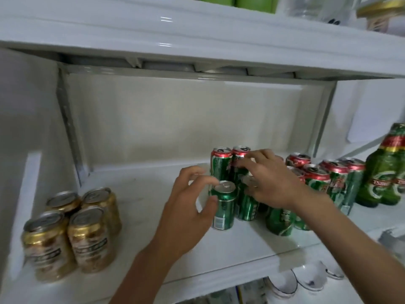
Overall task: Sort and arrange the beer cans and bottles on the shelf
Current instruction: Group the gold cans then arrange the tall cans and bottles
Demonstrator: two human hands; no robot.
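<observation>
Several green beer cans with red tops (320,178) stand in a cluster on the white shelf (144,194), right of the middle. My left hand (188,207) curls round the front green can (223,207), thumb at its side and fingers at its rim. Over the cans behind it my right hand (271,183) reaches with spread fingers, which touch the top of another green can (247,205); how firmly it holds that can is hidden. Several gold cans (72,231) stand grouped at the shelf's front left. Green beer bottles (385,172) stand at the far right.
A shelf above (197,34) carries green containers and clear bottles. Below the front edge, white bowls (306,279) sit on a lower shelf. A bare stretch of shelf lies between the gold cans and the green ones.
</observation>
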